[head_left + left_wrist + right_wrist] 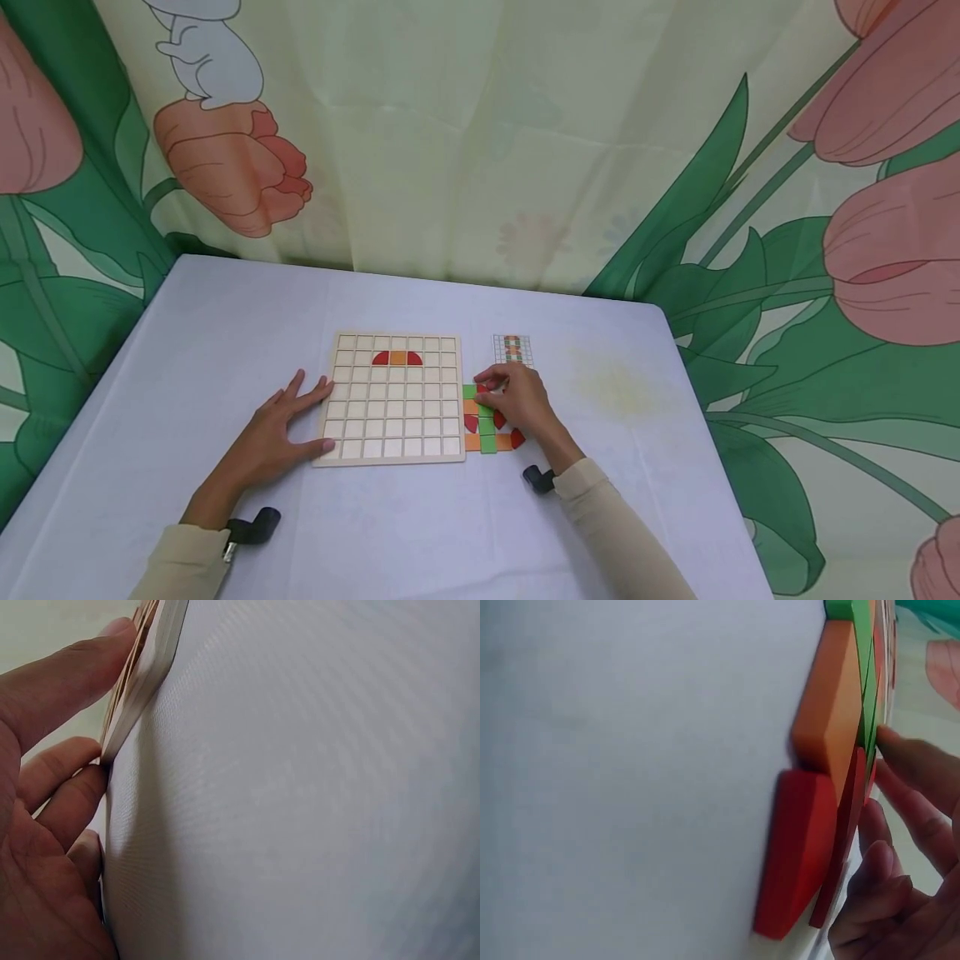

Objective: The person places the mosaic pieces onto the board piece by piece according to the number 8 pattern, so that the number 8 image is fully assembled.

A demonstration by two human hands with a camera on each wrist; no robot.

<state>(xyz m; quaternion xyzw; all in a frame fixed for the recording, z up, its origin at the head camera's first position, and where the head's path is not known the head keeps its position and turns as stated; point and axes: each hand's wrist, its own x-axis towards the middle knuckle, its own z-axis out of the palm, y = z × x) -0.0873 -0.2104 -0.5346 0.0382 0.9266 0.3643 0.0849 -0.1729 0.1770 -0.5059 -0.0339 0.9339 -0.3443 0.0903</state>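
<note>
My left hand (277, 433) lies at the left edge of a wooden grid board (397, 408), fingers spread, thumb and a fingertip on its rim. Two red quarter-round tiles (381, 358) flank an orange square tile (397, 357) in an upper row of the board. To its right, my right hand (521, 400) reaches over a cluster of green, orange and red tiles. Thumb and index finger stand either side of a red tile (483, 388) at the cluster's top; I cannot tell whether they pinch it. The right wrist view shows the thumb right at the green tiles (868, 712).
A small card with a coloured grid pattern (512, 342) lies behind the right hand, partly covered by it. White cloth (390, 533) covers the table. A printed curtain (465, 150) hangs behind. Black camera mounts (255, 527) sit on both wrists.
</note>
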